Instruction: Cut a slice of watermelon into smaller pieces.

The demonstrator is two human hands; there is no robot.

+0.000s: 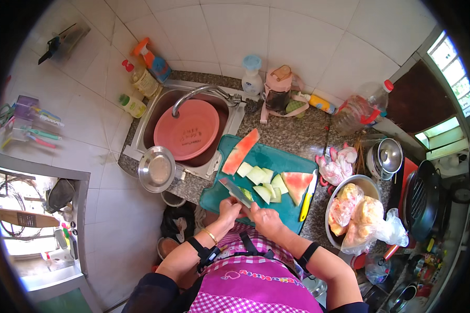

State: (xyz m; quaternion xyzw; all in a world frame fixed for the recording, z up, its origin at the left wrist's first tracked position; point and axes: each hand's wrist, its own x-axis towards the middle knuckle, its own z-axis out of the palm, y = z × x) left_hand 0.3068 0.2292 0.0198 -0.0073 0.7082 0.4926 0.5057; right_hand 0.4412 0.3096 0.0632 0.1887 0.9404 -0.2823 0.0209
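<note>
My right hand [268, 223] grips the handle of a kitchen knife [235, 191], its broad blade slanting up and left above the teal cutting board [299, 156]. My left hand [230, 211] is curled close beside the blade; whatever lies between its fingers is hidden. A strip of green watermelon rind [246, 193] shows at the blade's right side. Several pale, peeled rind pieces [257, 175] lie mid-board. Beyond them rests a long watermelon slice [241, 152] with red flesh, and a triangular watermelon piece [297, 184] sits to the right. A yellow-handled knife [306, 205] lies along the board's right edge.
Behind the board, a sink [162, 117] holds a pink basin [188, 131] under a curved faucet [194, 92]. A metal bowl [156, 169] sits at the sink's front corner. To the right, a steel bowl [370, 186] holds bagged raw poultry [362, 219], near a grill pan [423, 199].
</note>
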